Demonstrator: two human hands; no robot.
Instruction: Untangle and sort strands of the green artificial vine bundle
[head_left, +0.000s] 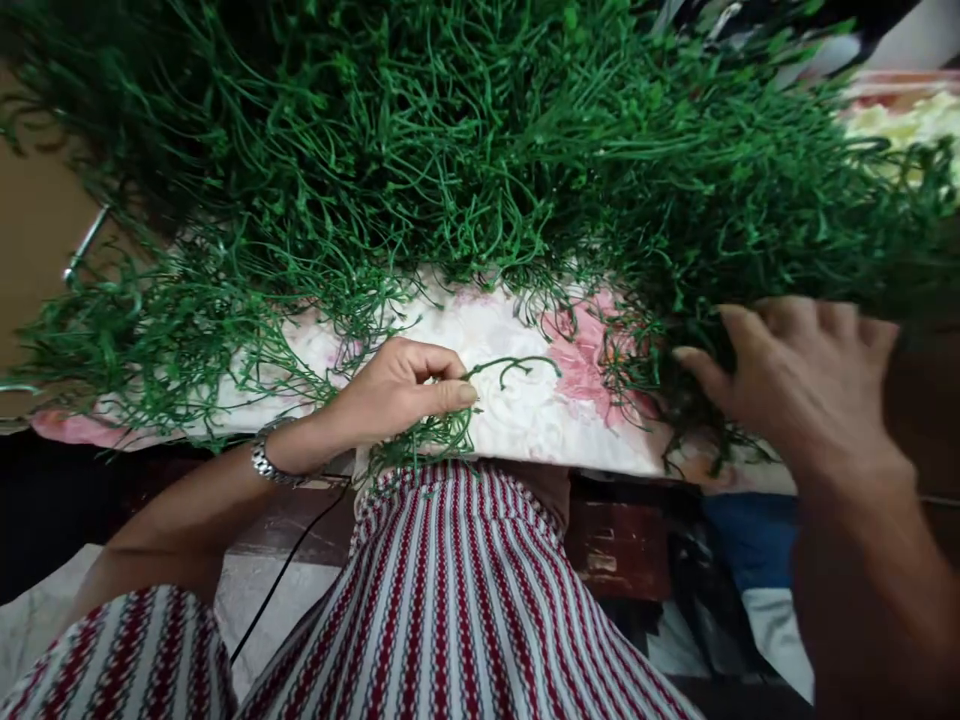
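Note:
My left hand [409, 390] is closed in a pinch around a thin green plastic stem [517, 364], whose curled, branching tip sticks out to the right. More loose green stems [427, 443] hang just below that hand, near my lap. Over on the right, my right hand [810, 375] is spread with its thumb apart, at the front of a large heap of green artificial stems [465, 150]. Its fingertips reach the dark edge of the heap, and I see nothing held in it. Beneath lies a white cloth with pink flowers [517, 420].
A thin metal rod [86, 243] stands at the left by a brown surface [34, 220]. Pale yellowish pieces [911, 130] lie in a container at the far right. A black cord [289, 565] hangs below the table's front edge.

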